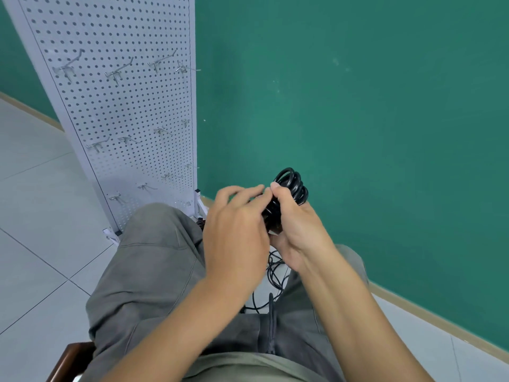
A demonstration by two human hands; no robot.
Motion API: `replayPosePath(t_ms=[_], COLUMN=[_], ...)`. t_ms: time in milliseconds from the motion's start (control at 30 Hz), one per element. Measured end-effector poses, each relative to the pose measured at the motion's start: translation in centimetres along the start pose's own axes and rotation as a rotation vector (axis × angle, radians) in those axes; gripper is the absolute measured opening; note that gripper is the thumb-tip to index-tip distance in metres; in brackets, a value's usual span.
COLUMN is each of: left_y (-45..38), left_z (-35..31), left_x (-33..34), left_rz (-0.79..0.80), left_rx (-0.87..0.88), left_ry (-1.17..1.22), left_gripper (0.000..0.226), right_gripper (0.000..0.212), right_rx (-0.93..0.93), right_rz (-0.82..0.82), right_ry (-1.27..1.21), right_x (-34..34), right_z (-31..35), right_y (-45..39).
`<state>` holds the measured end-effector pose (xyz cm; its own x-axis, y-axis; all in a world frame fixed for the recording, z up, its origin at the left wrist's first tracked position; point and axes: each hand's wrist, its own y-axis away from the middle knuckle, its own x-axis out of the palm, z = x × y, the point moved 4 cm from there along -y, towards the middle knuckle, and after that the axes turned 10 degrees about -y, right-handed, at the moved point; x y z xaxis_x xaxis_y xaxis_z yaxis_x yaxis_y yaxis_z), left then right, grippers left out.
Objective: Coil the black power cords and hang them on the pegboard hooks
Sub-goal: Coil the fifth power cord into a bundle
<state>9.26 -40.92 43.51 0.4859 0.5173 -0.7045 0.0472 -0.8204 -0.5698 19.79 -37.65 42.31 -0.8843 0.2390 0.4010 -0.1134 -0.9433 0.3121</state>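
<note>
Holding the coiled cord tight in the right hand, the person should wrap its loose end firmly with the left hand, whose fingers pinch there.

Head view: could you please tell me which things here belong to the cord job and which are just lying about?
Job: coiled cord, right hand, left hand, loose cords, pegboard, hooks.
Lying about: chair, green wall.
</note>
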Motion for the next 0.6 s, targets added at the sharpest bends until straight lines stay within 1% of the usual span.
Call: replayPosePath(t_ms=[67,100,133,233,300,367,433,467,500,533,567,600], left_y=[-0.1,-0.3,-0.6,-1.0,-1.1,-1.1,-1.3,-1.4,-1.4,-1.4,-1.5,-1.5], left_z=[-0.5,-0.5,-0.4,-0.2,-0.3,-0.3,-0.2,-0.1,0.0,0.2,0.3,0.5], left_x=[-0.4,-0.5,-0.6,-0.7,-0.6,-0.5,-0.8,-1.0,-1.2,-1.4,-1.5,-1.6], left_rz=[-0.073,-0.081,-0.079,-0.021,0.042,0.111,0.164,0.184,0.194,0.192,0.182,0.16], left_rx=[0.088,0.128,0.16,0.193,0.206,0.206,0.169,0.135,0.096,0.057,0.021,-0.008], left_ry=[-0.02,-0.013,0.003,0.04,0.01,-0.013,-0.022,-0.013,0.003,0.026,0.048,0.076], left_gripper=[0.047,0.046,0.045,0.049,0.061,0.078,0.094,0.098,0.097,0.092,0.083,0.074], right_gripper=[0.026,0.025,0.028,0.049,0.063,0.071,0.083,0.091,0.095,0.095,0.088,0.077], right_rx=[-0.011,-0.021,-0.027,-0.069,-0.105,-0.137,-0.146,-0.147,-0.157,-0.169,-0.183,-0.194], right_rz=[0.044,0.055,0.057,0.046,0.037,0.041,0.075,0.104,0.14,0.176,0.21,0.245], right_ry=[-0.003,0.003,0.01,0.03,0.031,0.043,0.098,0.132,0.169,0.203,0.227,0.233], right_x=[0.4,0.5,0.5,0.7,0.8,0.8,0.9,1.1,1.4,1.7,1.9,2.2], right_z=[0.5,0.9,1.4,2.6,3.3,3.9,4.3,4.3,4.3,4.3,4.1,4.0], right_y=[0.5,0.7,0.9,1.5,1.9,2.3,2.8,3.1,3.6,4.0,4.5,5.1])
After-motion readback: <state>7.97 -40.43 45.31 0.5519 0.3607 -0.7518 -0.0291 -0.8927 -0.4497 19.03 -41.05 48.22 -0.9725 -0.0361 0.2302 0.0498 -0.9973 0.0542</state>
